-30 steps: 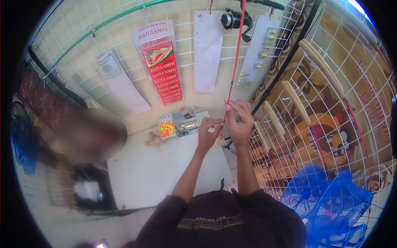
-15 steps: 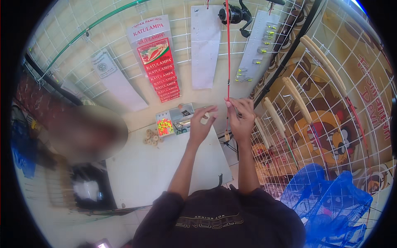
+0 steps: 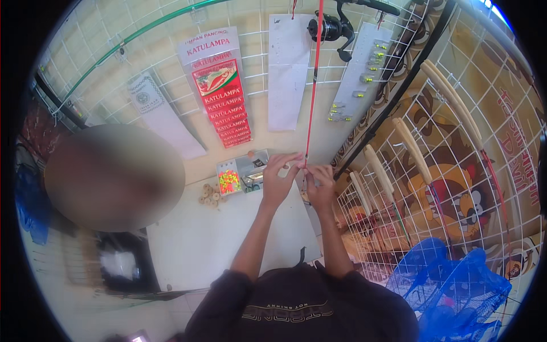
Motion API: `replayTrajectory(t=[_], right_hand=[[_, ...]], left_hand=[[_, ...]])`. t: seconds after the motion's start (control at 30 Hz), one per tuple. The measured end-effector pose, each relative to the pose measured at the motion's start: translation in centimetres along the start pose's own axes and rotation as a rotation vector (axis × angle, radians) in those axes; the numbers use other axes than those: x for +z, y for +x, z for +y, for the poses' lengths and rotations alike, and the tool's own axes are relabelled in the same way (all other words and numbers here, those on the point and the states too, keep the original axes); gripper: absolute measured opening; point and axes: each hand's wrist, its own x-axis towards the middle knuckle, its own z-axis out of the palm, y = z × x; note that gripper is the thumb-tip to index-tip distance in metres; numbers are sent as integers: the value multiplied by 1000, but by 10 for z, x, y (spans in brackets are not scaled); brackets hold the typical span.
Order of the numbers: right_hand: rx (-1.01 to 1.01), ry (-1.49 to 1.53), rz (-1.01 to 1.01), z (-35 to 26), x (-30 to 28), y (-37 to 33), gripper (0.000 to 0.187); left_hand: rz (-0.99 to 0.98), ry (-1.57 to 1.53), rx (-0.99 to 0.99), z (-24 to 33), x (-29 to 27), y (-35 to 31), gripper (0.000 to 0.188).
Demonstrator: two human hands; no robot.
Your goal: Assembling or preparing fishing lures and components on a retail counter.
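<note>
The slender red rod [image 3: 311,114] presents a smooth, glossy coated surface. The black spinning reel [image 3: 329,27] shows a polished finish resembling metal or hard plastic. The long pale-tan handle [image 3: 448,100] has a matt, wood-like or cork-like surface. The flat white tabletop [image 3: 228,245] is smooth with a low sheen. The hanging strip of red sachets [image 3: 228,114] is shiny plastic film. The blue net [image 3: 450,285] is thin open mesh; the black shirt [image 3: 228,319] is matt cloth.
</note>
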Motion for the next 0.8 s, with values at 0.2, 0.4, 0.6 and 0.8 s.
replayTrajectory(t=[0.2,0.4,0.6,0.8], right_hand=[[16,-9,-26,15,9,-15,12],[90,-47,-104,33,16,-26,12],[57,27,-190,40,5,-18,17],[23,85,-35,27,5,10,22]], left_hand=[[6,16,-24,-13,6,-8,16],[7,-7,-91,-36,15,-17,18],[4,11,-166,-66,28,-37,16],[-57,45,-277,-99,40,-52,18]])
